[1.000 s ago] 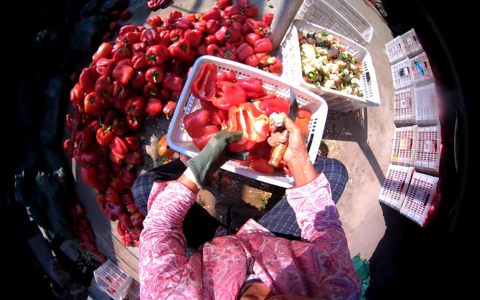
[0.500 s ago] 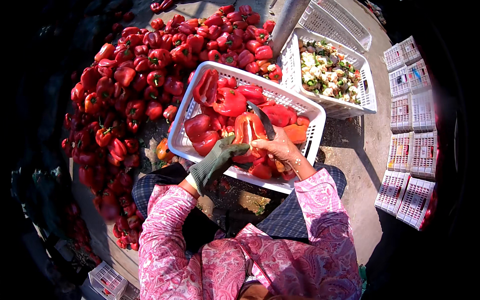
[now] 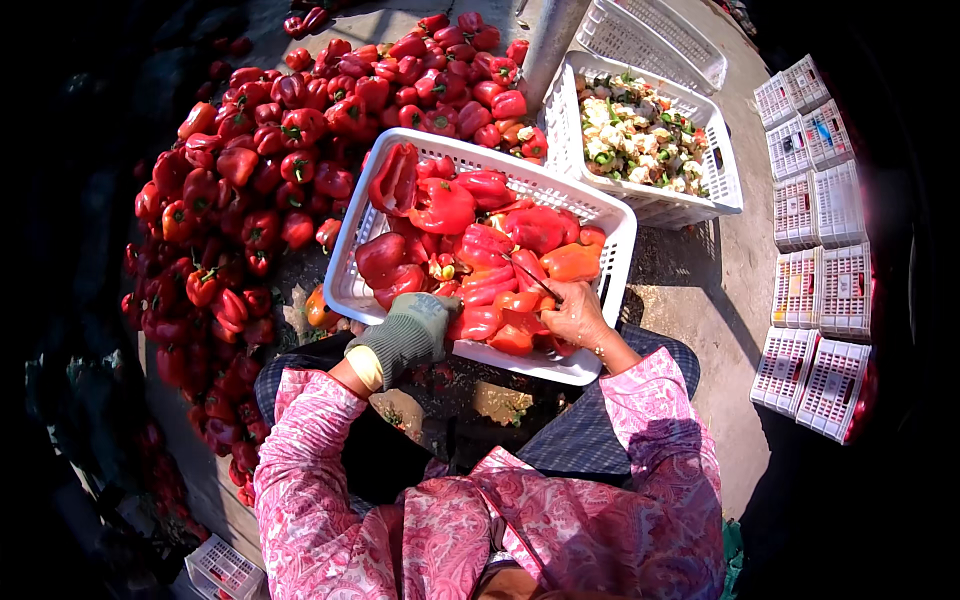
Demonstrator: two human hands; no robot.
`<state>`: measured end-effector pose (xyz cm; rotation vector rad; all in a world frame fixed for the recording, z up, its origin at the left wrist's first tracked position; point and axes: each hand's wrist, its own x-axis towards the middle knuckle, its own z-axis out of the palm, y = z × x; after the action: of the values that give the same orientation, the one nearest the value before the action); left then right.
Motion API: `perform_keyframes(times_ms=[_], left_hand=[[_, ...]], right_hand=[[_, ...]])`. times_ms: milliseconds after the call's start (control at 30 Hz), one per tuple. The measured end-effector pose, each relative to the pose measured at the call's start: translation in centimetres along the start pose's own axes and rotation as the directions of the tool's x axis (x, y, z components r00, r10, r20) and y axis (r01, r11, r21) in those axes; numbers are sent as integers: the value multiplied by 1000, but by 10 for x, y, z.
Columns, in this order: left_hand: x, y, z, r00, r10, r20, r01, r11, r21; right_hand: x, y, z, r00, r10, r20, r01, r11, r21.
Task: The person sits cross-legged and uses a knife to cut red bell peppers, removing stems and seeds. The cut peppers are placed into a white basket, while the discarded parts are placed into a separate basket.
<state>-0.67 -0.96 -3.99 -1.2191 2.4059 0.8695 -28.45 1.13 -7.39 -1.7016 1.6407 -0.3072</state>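
A white plastic basket (image 3: 618, 230) in front of me holds red and orange pepper pieces (image 3: 445, 205), mostly cut open. My gloved left hand (image 3: 418, 325), in grey-green knit, is bent over the basket's front-left part, low among the pieces; its fingers look curled, and what they hold is hidden. My bare right hand (image 3: 575, 320) is closed on a knife (image 3: 530, 277) at the front right of the basket, the dark thin blade pointing up-left over the peppers, close to or touching them.
A large heap of whole red peppers (image 3: 240, 165) covers the ground left and behind. Behind the basket stand a crate of pale cores (image 3: 640, 140), an empty white crate (image 3: 655, 40) and a metal pole (image 3: 550, 40). Stacked crates (image 3: 820, 290) line the right; another crate (image 3: 225, 570) sits lower left.
The split pepper is no longer held up, and the pale core in my right hand is gone. My hands have drawn apart and down, and the knife has tilted leftward.
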Motion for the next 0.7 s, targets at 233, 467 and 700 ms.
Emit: perform_keyframes(times_ms=[233, 467, 700], left_hand=[[34, -8, -23, 958, -271, -92, 285, 935, 211], [9, -42, -19, 905, -382, -189, 388, 921, -1], [-84, -94, -66, 831, -216, -512, 178, 976, -123]], right_hand=[[30, 15, -30, 901, -206, -382, 35, 912, -410], [50, 16, -40, 889, -83, -449, -78, 941, -328], [32, 24, 14, 963, 22, -270, 43, 971, 235]])
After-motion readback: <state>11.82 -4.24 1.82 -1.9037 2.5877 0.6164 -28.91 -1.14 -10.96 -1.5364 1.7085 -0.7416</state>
